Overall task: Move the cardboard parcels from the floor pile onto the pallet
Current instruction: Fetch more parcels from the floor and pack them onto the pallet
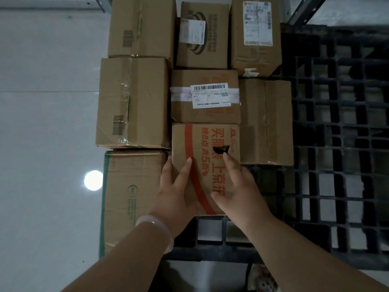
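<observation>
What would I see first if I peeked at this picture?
The box with the red stripe and red writing, in the middle, with the left hand and right hand resting on it. Plain brown boxes crowd around it on the black grid pallet.

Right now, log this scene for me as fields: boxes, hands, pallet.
boxes: eight in view, packed close
red-print box: near row, under both hands
left hand: fingers straight, on its left edge
right hand: fingers straight, on its top
pallet: black grid, right part bare
</observation>
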